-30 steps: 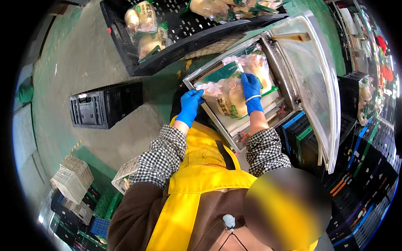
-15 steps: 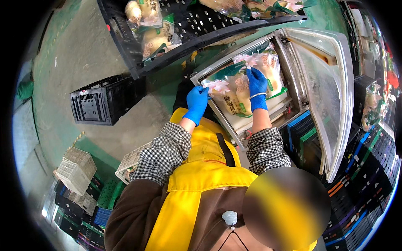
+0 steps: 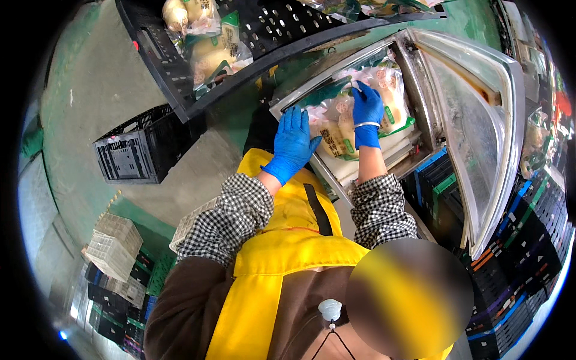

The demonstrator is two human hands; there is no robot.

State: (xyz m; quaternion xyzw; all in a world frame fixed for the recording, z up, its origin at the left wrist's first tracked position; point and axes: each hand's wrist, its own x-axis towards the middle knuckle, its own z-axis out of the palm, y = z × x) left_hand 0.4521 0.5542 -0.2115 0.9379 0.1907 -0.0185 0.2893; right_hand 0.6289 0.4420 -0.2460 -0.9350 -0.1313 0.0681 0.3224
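Two clear plastic bags of lotus root lie side by side in the metal chamber (image 3: 329, 174) of a machine that looks like a vacuum sealer. My left hand (image 3: 291, 144), in a blue glove, is spread flat with fingers straight at the chamber's left rim, beside the left lotus root bag (image 3: 332, 139). Between the bags, my blue-gloved right hand (image 3: 367, 113) is closed at the fingertips on the upper edge of the left one. A white band circles its wrist. The right lotus root bag (image 3: 393, 102) lies just beyond that hand.
The sealer's clear lid (image 3: 474, 132) stands raised on the right. A large black crate (image 3: 264, 73) with more lotus root bags spans the far side. On the floor at left sits a black crate (image 3: 129, 157); white crates (image 3: 114, 252) are lower left. Stacked dark crates (image 3: 510, 264) fill the right.
My left hand has let go of the left bag's corner and changed from a pinch to flat, spread fingers. My right hand stays at the bag's edge, slightly higher.
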